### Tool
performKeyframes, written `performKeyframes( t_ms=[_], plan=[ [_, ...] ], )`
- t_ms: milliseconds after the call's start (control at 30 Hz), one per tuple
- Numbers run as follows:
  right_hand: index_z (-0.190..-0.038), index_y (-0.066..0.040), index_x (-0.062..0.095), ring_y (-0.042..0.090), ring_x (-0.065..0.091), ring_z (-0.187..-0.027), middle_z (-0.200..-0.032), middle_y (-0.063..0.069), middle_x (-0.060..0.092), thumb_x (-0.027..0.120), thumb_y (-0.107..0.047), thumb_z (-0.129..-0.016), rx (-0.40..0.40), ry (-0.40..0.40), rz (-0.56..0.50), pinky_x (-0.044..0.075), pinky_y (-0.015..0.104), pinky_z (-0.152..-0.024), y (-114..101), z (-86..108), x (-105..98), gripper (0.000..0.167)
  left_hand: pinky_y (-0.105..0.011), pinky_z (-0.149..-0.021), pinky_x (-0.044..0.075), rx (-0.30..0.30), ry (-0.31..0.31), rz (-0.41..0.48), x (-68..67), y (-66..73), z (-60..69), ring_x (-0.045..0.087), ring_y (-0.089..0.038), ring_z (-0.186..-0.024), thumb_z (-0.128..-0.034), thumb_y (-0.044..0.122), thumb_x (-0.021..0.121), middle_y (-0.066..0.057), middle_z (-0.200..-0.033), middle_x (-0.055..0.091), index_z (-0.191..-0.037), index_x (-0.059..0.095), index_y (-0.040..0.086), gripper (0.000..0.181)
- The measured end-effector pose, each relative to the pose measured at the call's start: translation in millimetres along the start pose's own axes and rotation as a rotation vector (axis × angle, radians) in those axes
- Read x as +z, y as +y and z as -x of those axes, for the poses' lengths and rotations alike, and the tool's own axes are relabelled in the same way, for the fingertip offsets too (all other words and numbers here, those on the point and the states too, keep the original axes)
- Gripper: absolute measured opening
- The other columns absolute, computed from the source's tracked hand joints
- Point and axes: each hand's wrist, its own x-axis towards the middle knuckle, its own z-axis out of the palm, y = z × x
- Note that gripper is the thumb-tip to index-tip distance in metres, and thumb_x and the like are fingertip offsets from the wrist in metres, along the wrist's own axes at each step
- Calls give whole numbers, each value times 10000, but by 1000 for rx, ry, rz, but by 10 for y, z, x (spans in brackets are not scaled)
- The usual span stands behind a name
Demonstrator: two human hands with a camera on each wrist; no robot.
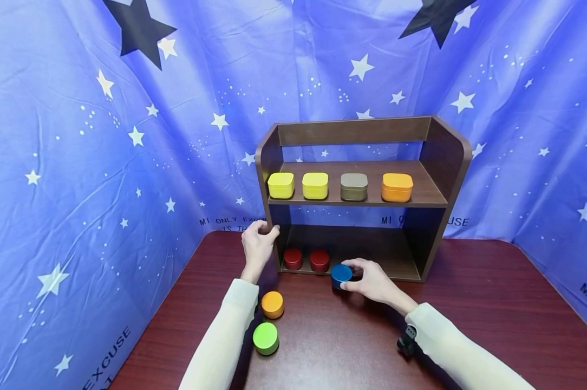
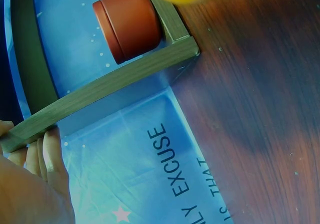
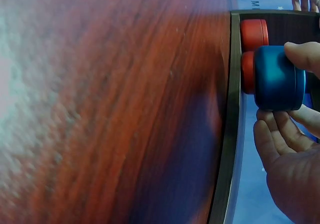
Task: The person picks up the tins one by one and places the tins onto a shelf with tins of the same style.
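Observation:
My right hand (image 1: pixel 375 281) pinches a round blue tin (image 1: pixel 341 275) between thumb and fingers, just in front of the lower shelf's front edge. In the right wrist view the blue tin (image 3: pixel 277 79) partly covers one of two round red tins. Those red tins, one at left (image 1: pixel 293 259) and one beside it (image 1: pixel 319 260), sit on the lower level of a dark brown wooden rack (image 1: pixel 354 131). At the rack's left side panel, my left hand (image 1: pixel 257 246) grips the edge; the left wrist view has the fingers (image 2: pixel 52 156) on its outer face.
Upper shelf: two yellow square tins (image 1: pixel 281 185) (image 1: pixel 315 185), an olive-grey tin (image 1: pixel 354 187) and an orange square tin (image 1: pixel 397 188). On the reddish table (image 1: pixel 176 325), by my left forearm, stand a round orange tin (image 1: pixel 272 304) and a green tin (image 1: pixel 266 338). Blue starry curtains (image 1: pixel 79 179) surround the table.

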Motion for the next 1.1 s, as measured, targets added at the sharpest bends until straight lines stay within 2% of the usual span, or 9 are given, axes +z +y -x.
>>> performKeyframes(
  t_ms=[433,800,1100],
  plan=[
    [-1355,4,717,303,732,-1093,-1307,222,749,881,-222,-881,54,37,20,598,432,-954,81,-133,-35,551,-359,-812,501,-7,-6,9,-3,8,-3,674,-331,-847,-849,172,850,-194,-863,763,-828,748,15,188],
    [-1376,18,699,308,738,-1106,-1322,236,741,874,-226,-884,81,28,17,602,432,-953,148,-201,-43,576,-302,-779,473,6,3,11,5,-14,5,632,-260,-801,-844,163,847,-178,-827,738,-799,736,25,184],
    [-1380,21,696,306,730,-1105,-1301,228,751,874,-225,-885,95,29,13,601,435,-951,163,-237,-25,581,-323,-801,480,-3,-3,14,4,-4,3,646,-300,-825,-846,172,849,-187,-838,743,-804,734,24,192]
  ],
)
